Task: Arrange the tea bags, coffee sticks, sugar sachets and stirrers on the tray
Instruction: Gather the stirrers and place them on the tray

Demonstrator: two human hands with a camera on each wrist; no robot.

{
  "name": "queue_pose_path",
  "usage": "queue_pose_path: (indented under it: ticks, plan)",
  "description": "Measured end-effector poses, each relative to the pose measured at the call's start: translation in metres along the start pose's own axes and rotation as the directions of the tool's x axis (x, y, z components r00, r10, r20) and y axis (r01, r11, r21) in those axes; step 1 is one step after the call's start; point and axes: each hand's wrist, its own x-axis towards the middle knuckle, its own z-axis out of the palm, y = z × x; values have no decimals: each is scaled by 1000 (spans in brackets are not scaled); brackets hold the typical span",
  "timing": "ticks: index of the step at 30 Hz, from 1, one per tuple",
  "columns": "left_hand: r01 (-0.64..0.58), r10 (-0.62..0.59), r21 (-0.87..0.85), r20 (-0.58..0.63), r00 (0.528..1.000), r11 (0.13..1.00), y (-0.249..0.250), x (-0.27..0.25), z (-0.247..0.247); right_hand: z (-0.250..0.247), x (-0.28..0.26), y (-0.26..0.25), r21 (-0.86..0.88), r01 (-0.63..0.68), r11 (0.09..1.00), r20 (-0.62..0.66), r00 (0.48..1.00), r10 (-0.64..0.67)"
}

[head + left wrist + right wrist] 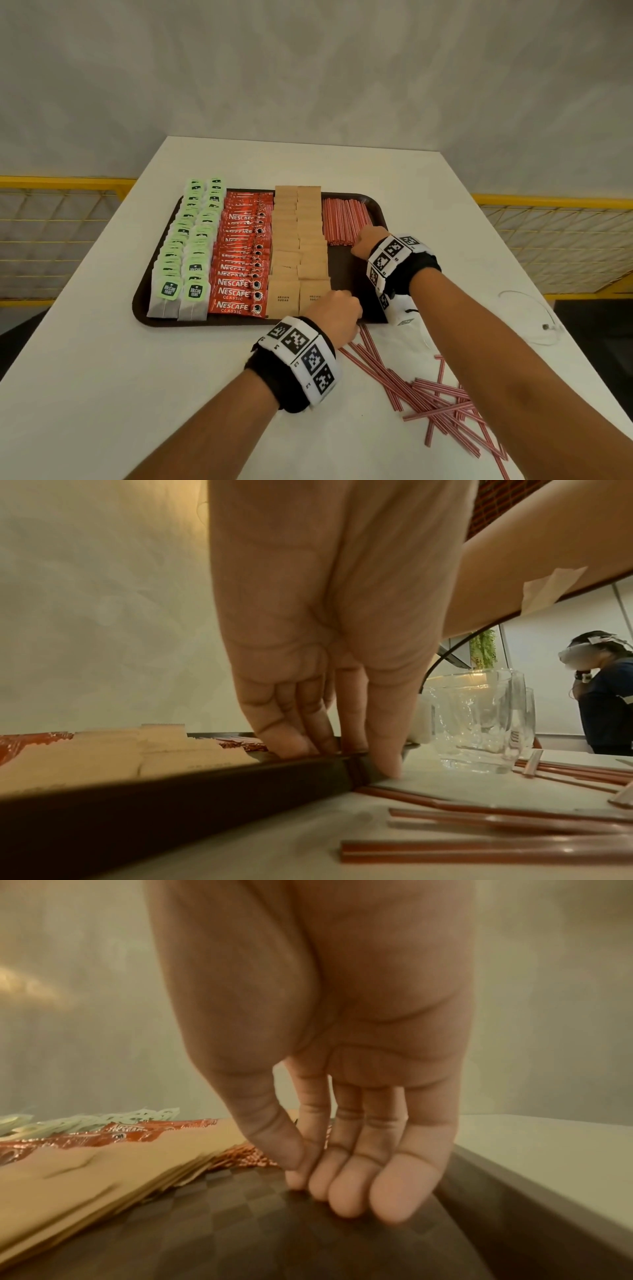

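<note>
Inspected first: white table, set against a pale wall, with yellow mesh railing to either side.

On the table, toward its far half: dark brown tray, filled in columns running near to far. From left to right:
- Two overlapping columns of green-tagged tea bags.
- One column of red coffee sticks, touching the tea bags.
- Two columns of tan sugar sachets, touching the sticks.
- A tidy block of red-and-white stirrers in the far right corner, just beside the sachets.

Tray floor bare in the near right part.

Off the tray: loose stirrers scattered on the table near the right corner, some reaching up to the tray's near rim. Clear glass standing on the table beyond them, seen only from the left wrist.

Left hand at the near rim, straddling it:
- Fingers down inside the tray beside the sachets.
- Thumb down on the table outside.
- A stirrer end lying against the rim between them.
- Grasped or merely touched: cannot tell.

Right hand over the bare tray floor, just near of the stirrer block:
- Fingertips straight, held together and touching the floor.
- Thumb laid against the forefinger.
- Released; nothing seen in its hold.
</note>
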Motion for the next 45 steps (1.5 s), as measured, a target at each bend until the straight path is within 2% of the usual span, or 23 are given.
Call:
queue_pose_path:
  ticks: [13, 18, 21, 23, 26, 28, 31, 36, 41, 45]
  plan:
    - [-12, 12, -11, 15, 1000, 1000, 1, -3, -4, 1, 8, -8, -67, 157, 985, 8, 988, -157]
    - [-19, 19, 25, 28, 999, 999, 2, -6, -3, -7, -1, -16, -35, 165, 986, -23, 986, -166]
    - [-32, 32, 1, 19, 999, 999, 2, -9, -2, -19, -29, -12, 38, 240, 970, -76, 969, -236]
    - [-70, 68, -56, -40, 997, 996, 2, -13, -1, -28, -57, -6, 157, 282, 947, -104, 958, -268]
    - [-206, 187, -96, -176, 967, 974, 2, -23, 1, -34, -110, 9, 363, 319, 875, -128, 948, -292]
    - [-282, 269, -88, -143, 953, 955, 2, -32, 2, -29, -148, 22, 478, 326, 815, -134, 945, -299]
    - [-336, 335, -32, -32, 942, 941, 4, -41, 4, -9, -197, 42, 558, 298, 775, -130, 953, -273]
    - [-315, 307, 56, 123, 944, 947, 12, -47, 21, 35, -249, 73, 489, 148, 860, -40, 988, -148]
    - [-273, 242, 156, 190, 951, 949, 25, -47, 31, 64, -263, 103, 304, -20, 952, 9, 1000, 18]
    - [-188, 158, 155, 189, 969, 970, 34, -47, 31, 71, -259, 104, 226, -56, 972, 40, 998, 48]
